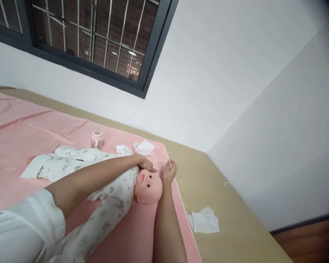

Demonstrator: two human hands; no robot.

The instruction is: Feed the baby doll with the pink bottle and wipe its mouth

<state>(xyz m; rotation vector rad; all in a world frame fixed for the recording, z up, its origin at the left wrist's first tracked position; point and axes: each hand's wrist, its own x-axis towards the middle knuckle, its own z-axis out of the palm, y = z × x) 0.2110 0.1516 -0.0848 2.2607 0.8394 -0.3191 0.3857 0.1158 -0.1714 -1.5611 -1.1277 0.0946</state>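
A baby doll in a white printed outfit lies on its back, its bald head toward the right. My left hand reaches across the doll's chest to the far side of its face. Its fingers are bent beside the cheek, with one fingertip along the head; whatever they grip is hidden. Past the top of the head, my right hand has its fingers pinched together beside a small clear round piece. That piece is see-through and hard to make out. My right forearm runs close along the doll's crown.
A small baby bottle with a pink collar stands upright beyond the doll. Crumpled white tissue lies near my hands, and a white cloth or tissue on the wooden surface. A pink sheet lies beneath the doll. Behind are wall and barred window.
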